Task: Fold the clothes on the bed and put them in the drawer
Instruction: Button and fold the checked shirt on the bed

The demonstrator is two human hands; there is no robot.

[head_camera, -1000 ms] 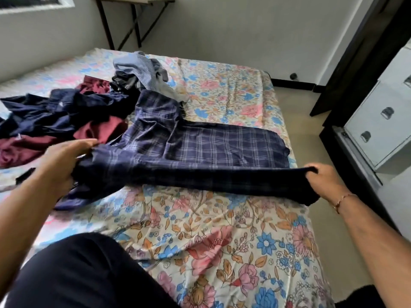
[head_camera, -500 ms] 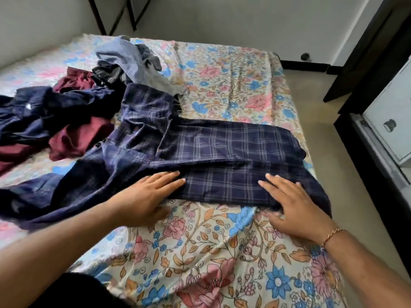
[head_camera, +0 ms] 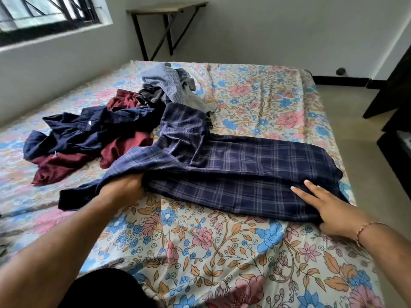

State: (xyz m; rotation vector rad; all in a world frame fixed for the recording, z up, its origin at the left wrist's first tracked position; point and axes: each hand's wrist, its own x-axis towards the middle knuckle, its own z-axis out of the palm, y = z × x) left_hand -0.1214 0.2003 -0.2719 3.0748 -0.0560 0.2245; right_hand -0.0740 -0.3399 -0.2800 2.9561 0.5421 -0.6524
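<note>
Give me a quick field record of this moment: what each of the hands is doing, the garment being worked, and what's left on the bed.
garment: plaid pants, spread across the floral bedsheet
left hand: grips bunched plaid fabric at the left end
right hand: fingers straight, pressing flat on the right end
unfolded pile: navy garment, maroon garment, light blue shirt, behind the pants
drawer: not in view

Window (head_camera: 51,12), wall table (head_camera: 166,8).

White walls (head_camera: 266,30), window (head_camera: 44,12) — folding table (head_camera: 166,10).
</note>
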